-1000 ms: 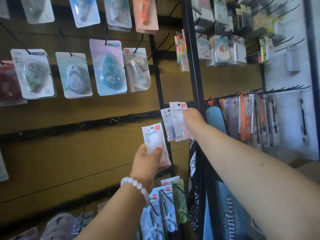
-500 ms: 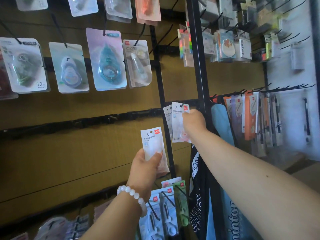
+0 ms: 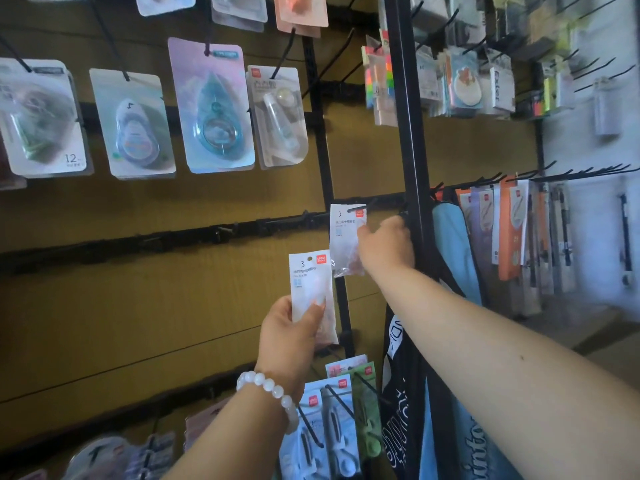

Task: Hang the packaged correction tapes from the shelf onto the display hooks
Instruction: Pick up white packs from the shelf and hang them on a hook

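My left hand [image 3: 289,336], with a white bead bracelet at the wrist, grips a small white packaged correction tape [image 3: 311,289] upright in front of the brown wall panel. Up and to the right, another white packet [image 3: 346,237] hangs on a black display hook [image 3: 358,208] by the black upright post. My right hand [image 3: 386,245] holds this hanging packet at its right edge, fingers curled on it. The packet's lower part looks crinkled and clear.
Blister-packed correction tapes [image 3: 211,109] hang in a row above on black hooks. More packets [image 3: 332,427] hang below my left hand. A black post [image 3: 412,168] divides the wall from racks of pens [image 3: 519,230], sticky notes [image 3: 379,81] and a blue bag [image 3: 457,244] at right.
The two packets on the hook now read as one stack pushed back on it. My right hand has shifted slightly right along the packet's edge. The left hand keeps its packet, barely moved.
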Demonstrator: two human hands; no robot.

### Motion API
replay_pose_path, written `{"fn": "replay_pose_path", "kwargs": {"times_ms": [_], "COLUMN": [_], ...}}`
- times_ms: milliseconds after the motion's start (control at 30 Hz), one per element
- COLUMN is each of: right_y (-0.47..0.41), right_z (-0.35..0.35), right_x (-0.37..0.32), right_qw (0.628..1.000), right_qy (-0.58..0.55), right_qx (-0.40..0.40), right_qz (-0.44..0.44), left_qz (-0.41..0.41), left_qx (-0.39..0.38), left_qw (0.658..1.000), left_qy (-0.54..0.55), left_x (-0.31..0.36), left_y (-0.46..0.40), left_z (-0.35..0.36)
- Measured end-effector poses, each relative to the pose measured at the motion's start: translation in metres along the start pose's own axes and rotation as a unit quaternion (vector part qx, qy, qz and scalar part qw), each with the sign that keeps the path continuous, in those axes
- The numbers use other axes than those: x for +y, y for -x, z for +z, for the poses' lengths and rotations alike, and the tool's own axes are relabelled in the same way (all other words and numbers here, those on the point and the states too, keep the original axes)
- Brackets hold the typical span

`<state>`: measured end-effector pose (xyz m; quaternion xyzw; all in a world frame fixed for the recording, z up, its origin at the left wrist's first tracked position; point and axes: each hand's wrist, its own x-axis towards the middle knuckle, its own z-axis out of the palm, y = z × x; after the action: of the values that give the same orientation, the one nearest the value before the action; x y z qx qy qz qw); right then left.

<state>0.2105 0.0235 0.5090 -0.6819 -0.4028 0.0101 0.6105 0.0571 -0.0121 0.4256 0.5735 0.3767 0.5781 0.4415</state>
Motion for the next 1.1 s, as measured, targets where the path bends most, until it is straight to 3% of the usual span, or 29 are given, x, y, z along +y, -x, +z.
{"fn": "replay_pose_path", "kwargs": {"times_ms": [67, 167, 233, 533, 767, 1100], "right_y": [0.025, 0.06, 0.068, 0.034, 0.014, 0.008], "right_z": [-0.006, -0.009, -0.009, -0.055, -0.062, -0.052], "right_x": [0.008, 0.015, 0.018, -0.003, -0.003, -0.004], "right_qw": [0.998, 0.979, 0.966, 0.962, 0.966, 0.974], "right_qy": [-0.043, -0.108, -0.169, -0.261, -0.239, -0.219], "right_qx": [-0.018, -0.165, -0.191, -0.071, -0.092, -0.039], "right_qz": [-0.046, -0.052, -0.039, 0.014, 0.041, 0.034], "left_qz": [-0.008, -0.009, 0.002, 0.012, -0.011, -0.022], "left_qx": [0.003, -0.002, -0.009, -0.009, -0.013, -0.008], "left_qw": [1.0, 1.0, 1.0, 0.999, 0.999, 0.999], "left_qy": [0.008, 0.014, 0.015, 0.047, 0.049, 0.041], "left_x": [-0.001, 0.002, 0.007, 0.023, 0.021, 0.014], "left_y": [0.002, 0.005, 0.009, 0.023, 0.03, 0.028], "left_z": [0.003, 0.011, 0.016, 0.027, 0.023, 0.014]}}
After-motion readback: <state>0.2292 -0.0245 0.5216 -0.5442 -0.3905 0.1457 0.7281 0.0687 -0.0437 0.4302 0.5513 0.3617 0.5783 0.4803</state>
